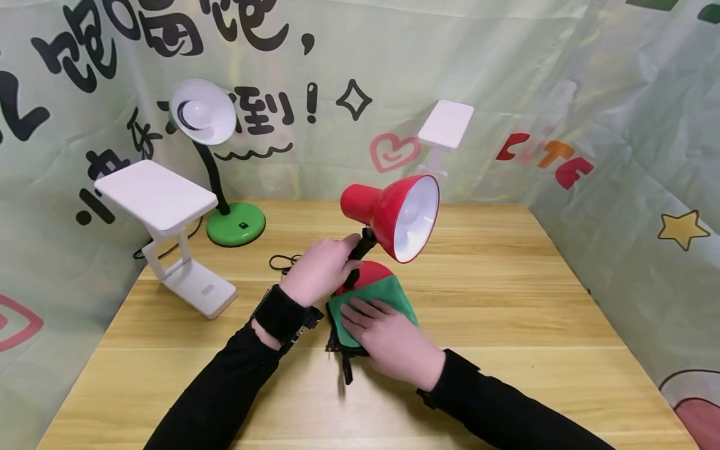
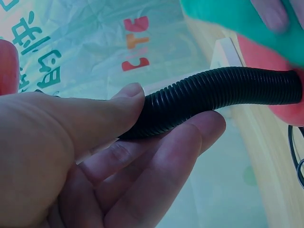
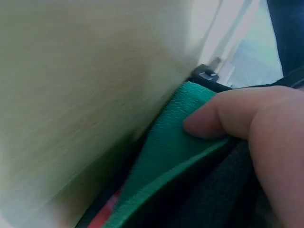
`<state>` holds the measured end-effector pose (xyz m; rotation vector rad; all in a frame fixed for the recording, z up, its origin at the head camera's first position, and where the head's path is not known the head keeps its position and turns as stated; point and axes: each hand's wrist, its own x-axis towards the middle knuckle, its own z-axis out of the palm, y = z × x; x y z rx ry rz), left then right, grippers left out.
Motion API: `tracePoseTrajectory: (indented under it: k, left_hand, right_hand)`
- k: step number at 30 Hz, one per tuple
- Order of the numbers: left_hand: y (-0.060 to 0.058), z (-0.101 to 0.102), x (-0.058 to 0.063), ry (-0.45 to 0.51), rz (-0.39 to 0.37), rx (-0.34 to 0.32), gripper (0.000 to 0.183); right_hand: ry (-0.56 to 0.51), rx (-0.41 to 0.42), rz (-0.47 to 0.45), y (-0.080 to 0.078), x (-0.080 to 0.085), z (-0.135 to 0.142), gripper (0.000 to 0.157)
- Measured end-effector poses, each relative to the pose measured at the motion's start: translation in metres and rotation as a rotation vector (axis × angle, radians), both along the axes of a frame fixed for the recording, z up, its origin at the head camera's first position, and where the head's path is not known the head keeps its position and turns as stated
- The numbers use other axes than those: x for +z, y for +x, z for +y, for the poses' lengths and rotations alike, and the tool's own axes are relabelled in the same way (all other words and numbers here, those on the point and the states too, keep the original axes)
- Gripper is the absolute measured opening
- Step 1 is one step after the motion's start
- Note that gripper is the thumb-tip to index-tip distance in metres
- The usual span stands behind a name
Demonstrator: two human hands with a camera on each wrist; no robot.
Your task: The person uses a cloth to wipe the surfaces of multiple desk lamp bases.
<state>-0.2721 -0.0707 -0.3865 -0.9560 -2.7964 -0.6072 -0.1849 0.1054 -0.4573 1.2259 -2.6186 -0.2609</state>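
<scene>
A red desk lamp (image 1: 362, 203) with a white-lined shade stands mid-table. My left hand (image 1: 323, 269) holds its ribbed black neck (image 2: 190, 102) between thumb and fingers just below the shade. Over the round red base (image 1: 374, 270) lies a green cloth (image 1: 396, 290) with a dark underside and black edging. A short black strap (image 1: 347, 370) hangs from the cloth's near edge. My right hand (image 1: 396, 344) rests on the cloth with extended fingers spread across it. In the right wrist view, one digit of the right hand presses the cloth, which is partly folded.
On the left of the wooden table (image 1: 478, 300) stand a white folding lamp (image 1: 157, 197) and a lamp with a green base (image 1: 236, 224). Another white lamp (image 1: 446, 125) is behind the red one. A black cord (image 1: 281, 262) lies left of the red lamp. Printed fabric (image 1: 619, 94) surrounds the table.
</scene>
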Motion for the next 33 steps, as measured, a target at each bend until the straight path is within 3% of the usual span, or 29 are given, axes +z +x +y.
tracePoseTrajectory:
  k: [6,11,16,21,27,33]
  left_hand:
    - [0.001,-0.001,0.0,0.013,-0.019,-0.009,0.02]
    - [0.0,0.0,0.0,0.018,-0.028,-0.003,0.021]
    - [0.0,0.0,0.001,0.021,-0.032,0.002,0.022]
    - [0.0,0.0,0.001,0.02,-0.043,0.006,0.021]
    - [0.0,0.001,0.0,0.019,-0.05,0.005,0.021]
    - [0.0,0.004,0.0,0.016,-0.048,0.005,0.021]
  right_hand:
    - [-0.014,-0.011,0.018,-0.01,-0.006,-0.013,0.055]
    - [-0.036,-0.039,-0.073,-0.002,0.003,0.002,0.047]
    - [-0.059,-0.16,-0.245,0.011,0.016,0.029,0.046]
    - [-0.153,-0.319,-0.393,0.008,0.018,0.058,0.052]
    - [-0.382,-0.393,-0.534,-0.022,0.009,0.081,0.055]
    - [-0.598,-0.415,-0.702,-0.069,0.011,0.079,0.03]
